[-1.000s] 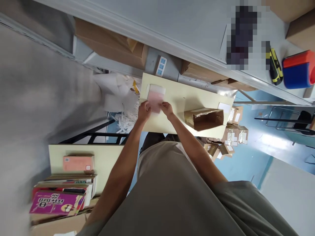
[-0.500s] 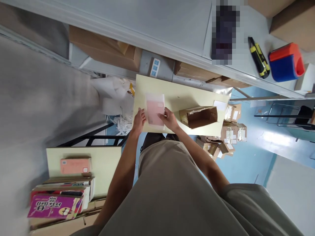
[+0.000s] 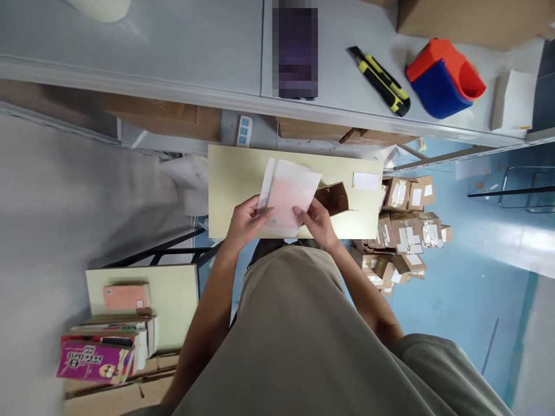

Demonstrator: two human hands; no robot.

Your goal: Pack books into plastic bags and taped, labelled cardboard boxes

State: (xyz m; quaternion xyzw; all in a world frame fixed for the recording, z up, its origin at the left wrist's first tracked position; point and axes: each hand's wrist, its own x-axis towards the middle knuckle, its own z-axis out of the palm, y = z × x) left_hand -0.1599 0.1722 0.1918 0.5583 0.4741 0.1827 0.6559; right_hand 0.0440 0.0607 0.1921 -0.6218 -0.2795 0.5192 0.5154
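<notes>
A pink book in a translucent white sleeve [image 3: 289, 199] is held slightly tilted over the pale yellow table [image 3: 234, 173]. My left hand [image 3: 247, 222] grips its left lower edge, thumb on top. At the right edge, my right hand [image 3: 318, 222] is closed on it too, thumb on the upper face. Just beyond my right hand stands an open cardboard box [image 3: 336, 196], partly hidden by the hand and the sleeve. A white label sheet [image 3: 365, 181] lies farther right on the table.
On the grey shelf above lie a yellow-black utility knife [image 3: 381, 81] and a red-blue tape dispenser [image 3: 444, 78]. A power strip [image 3: 244, 132] sits behind the table. Several taped cartons [image 3: 407, 231] are piled at right. Lower left, another pink book [image 3: 125, 296] lies near stacked books [image 3: 95, 361].
My left hand, apart from the book before, now grips it along with my right hand. The sleeved book has turned and tilted. The view has shifted, so the shelf items appear farther left.
</notes>
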